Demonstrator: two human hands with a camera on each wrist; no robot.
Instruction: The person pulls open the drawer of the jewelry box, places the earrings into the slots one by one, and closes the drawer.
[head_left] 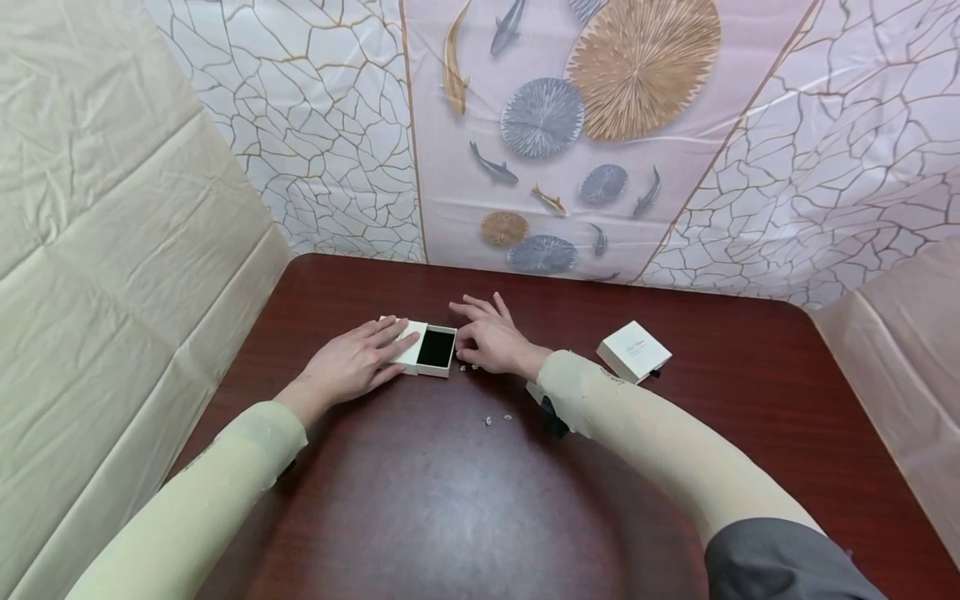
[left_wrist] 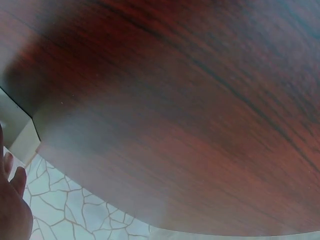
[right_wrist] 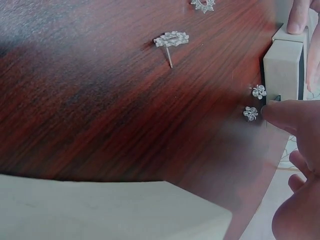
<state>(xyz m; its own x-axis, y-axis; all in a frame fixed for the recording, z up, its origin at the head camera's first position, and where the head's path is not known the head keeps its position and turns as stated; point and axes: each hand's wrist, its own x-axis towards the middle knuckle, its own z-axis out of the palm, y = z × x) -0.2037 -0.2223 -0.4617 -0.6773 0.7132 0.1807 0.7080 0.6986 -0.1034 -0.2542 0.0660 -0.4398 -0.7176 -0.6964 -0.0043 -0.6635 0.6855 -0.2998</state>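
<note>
In the head view, my left hand (head_left: 363, 357) holds the sleeve (head_left: 411, 358) of a white jewelry box, thumb along its near side and fingers across the top. The drawer (head_left: 436, 373) is partly out to the right, baring a black lining. My right hand (head_left: 491, 340) is at the drawer's outer end; its thumb and index finger pinch a small dark pull tab (right_wrist: 277, 98), mostly hidden. Its other fingers stay extended. Beside these fingertips lie two flower-shaped earrings (right_wrist: 251, 114). Nearer me on the table is a larger sparkling earring (right_wrist: 171, 39) with a post.
A second white box (head_left: 634, 351) with a dark tab sits to the right, beyond my right forearm. Another sparkling piece (right_wrist: 203, 5) lies near the larger earring. The dark red wooden table (head_left: 420, 500) meets patterned cloth (head_left: 337, 142) at its far edge.
</note>
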